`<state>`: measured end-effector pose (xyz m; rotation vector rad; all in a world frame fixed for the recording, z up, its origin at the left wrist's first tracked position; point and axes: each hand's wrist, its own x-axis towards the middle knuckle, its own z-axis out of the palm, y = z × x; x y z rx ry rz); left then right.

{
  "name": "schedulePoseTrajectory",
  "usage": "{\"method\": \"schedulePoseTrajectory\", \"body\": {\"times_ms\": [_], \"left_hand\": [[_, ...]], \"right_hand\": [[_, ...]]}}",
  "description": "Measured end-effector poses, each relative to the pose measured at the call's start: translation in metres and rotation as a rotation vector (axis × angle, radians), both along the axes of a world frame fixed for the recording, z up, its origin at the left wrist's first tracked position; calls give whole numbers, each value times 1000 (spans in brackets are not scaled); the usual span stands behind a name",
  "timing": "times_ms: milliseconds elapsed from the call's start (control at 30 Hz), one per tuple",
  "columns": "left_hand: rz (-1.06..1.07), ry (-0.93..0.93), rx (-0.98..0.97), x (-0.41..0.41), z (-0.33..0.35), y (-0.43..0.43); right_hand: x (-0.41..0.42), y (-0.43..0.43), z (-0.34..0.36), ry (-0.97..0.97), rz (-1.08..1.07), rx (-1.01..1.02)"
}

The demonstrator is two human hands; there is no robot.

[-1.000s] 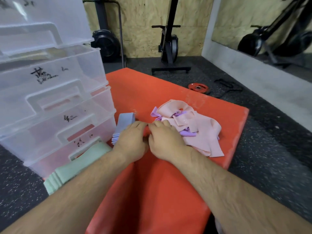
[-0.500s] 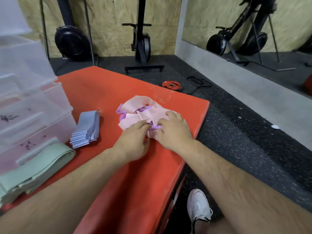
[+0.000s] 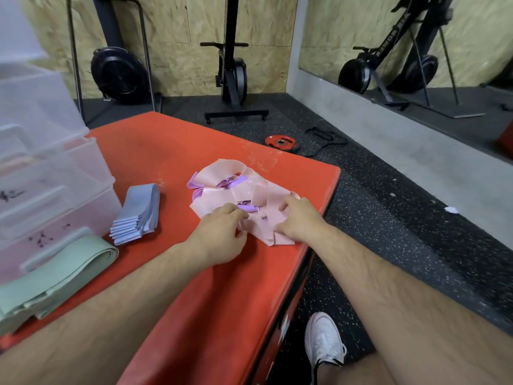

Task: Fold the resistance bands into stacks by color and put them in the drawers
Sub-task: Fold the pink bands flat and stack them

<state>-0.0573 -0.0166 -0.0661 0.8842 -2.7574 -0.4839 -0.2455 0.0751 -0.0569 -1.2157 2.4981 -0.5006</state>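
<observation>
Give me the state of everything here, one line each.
Blue bands, folded, stacked on the mat.
Green bands, folded, stacked on the mat.
Pink and purple pile, tangled, unfolded.
Drawers, appear shut.
Left hand, fingers curled on the pile.
Right hand, gripping the pile.

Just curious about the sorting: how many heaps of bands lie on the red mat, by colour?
Blue folded stack: 1
Green folded stack: 1
Pink-and-purple loose pile: 1
Total: 3
</observation>
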Motion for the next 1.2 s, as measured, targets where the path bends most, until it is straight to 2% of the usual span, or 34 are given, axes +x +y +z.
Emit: {"method": "schedulePoseTrajectory", "body": {"times_ms": [100, 200, 400, 500, 667, 733, 800, 1000, 1200], "left_hand": [[-14, 22, 14, -1, 0, 1], [-30, 124, 26, -2, 4, 4], [-103, 363, 190, 2, 37, 16], [-64, 464, 86, 8, 50, 19], [35, 616, -97, 26, 64, 11], [83, 639, -147, 35, 68, 7], [113, 664, -123, 45, 72, 5], [241, 814, 77, 76, 84, 6], [412, 845, 178, 117, 83, -3]], "right_hand": [[-2, -1, 1, -12, 16, -33], [2, -2, 21, -106, -46, -131], [31, -4, 74, -520, -161, -525], [45, -6, 91, -805, -115, -618], [68, -12, 98, -943, 78, -548], [73, -14, 98, -910, 139, -543], [79, -17, 94, -768, 230, -502], [82, -39, 65, -116, 375, -362], [72, -39, 49, -81, 610, -112]]}}
